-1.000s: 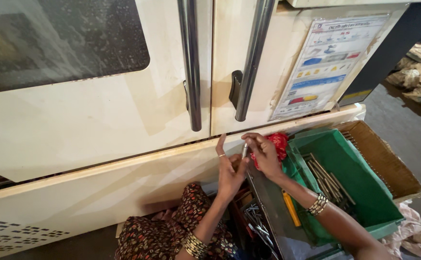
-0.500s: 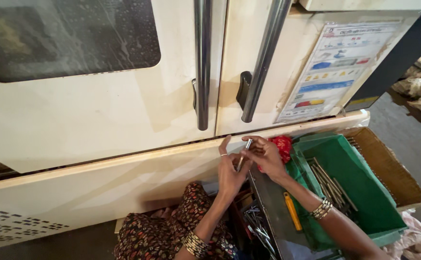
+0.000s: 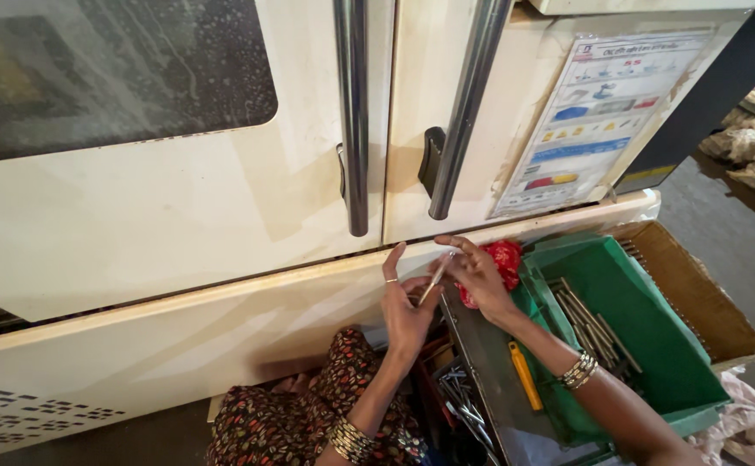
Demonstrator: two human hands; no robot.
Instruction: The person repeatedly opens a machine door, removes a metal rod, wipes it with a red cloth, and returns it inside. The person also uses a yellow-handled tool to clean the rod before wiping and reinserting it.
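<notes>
Far left: dark window point(image 3: 110, 73) in the cream machine door point(image 3: 161, 216), vent holes low on the panel. Centre: two upright bar handles point(image 3: 353, 112) with a black latch point(image 3: 432, 160) beside the right one. A printed chart point(image 3: 597, 116) is stuck to the right door.

Below centre, patterned cloth on the lap point(image 3: 308, 414). Left hand point(image 3: 405, 306) raised, palm toward the machine, index finger pointing up and free, ring on one finger, bangles at the wrist. Thumb and lower fingers seem to close on the bottom end of a thin metal rod point(image 3: 434, 278); exact grip is partly hidden. Rod's long axis runs on a diagonal, lower left to upper right, between both hands.

Right hand point(image 3: 479, 276) just beside the left, fingers curled narrow, pinching the rod's upper end. It also appears to clutch a red cloth point(image 3: 505, 259) against the palm. Both hands touch the rod; the right holds the higher end, the left the lower.

Below the hands: dark tray point(image 3: 489, 362) with a yellow-handled tool point(image 3: 524, 375), loose metal bits at its left. Right: green bin point(image 3: 645, 345) with more thin rods point(image 3: 593, 324) lying along its floor, then a cardboard box point(image 3: 697, 293). Rags far right on the floor.
</notes>
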